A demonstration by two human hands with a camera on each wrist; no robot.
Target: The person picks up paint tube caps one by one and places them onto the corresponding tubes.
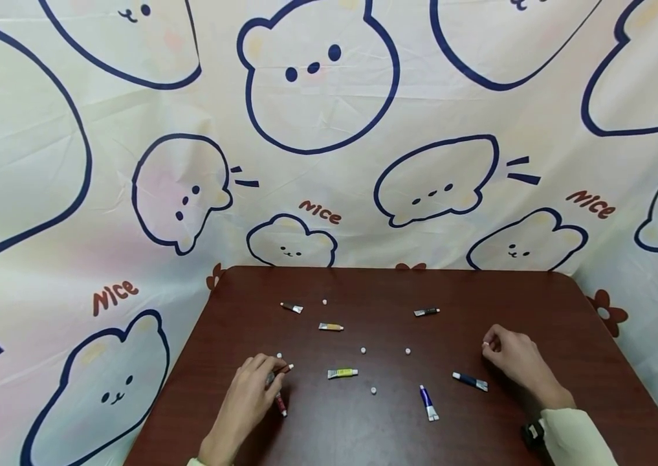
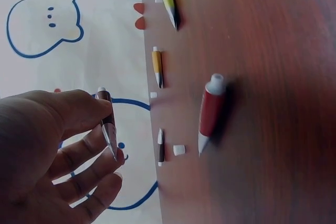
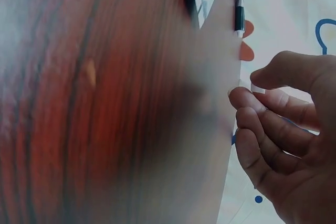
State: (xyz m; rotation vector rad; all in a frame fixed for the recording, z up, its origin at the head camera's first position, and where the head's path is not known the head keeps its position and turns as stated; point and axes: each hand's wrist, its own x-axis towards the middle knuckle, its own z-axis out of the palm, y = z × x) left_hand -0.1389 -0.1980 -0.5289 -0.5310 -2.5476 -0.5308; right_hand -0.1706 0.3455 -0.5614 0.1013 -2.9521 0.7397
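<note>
My left hand is over the left part of the table, pinching a small brown paint tube between thumb and fingers. Its white cap points up in the left wrist view. Just below that hand lies a red paint tube, and a loose white cap is by its fingertips. On the right side, my right hand pinches a small white cap between thumb and index finger, the other fingers curled. A dark blue paint tube lies to the left of that hand.
Between the hands lie a yellow-green tube, a purple-blue tube and several loose white caps. Farther back are an orange-yellow tube, a dark brown tube and a black tube. A patterned cloth hangs behind the table.
</note>
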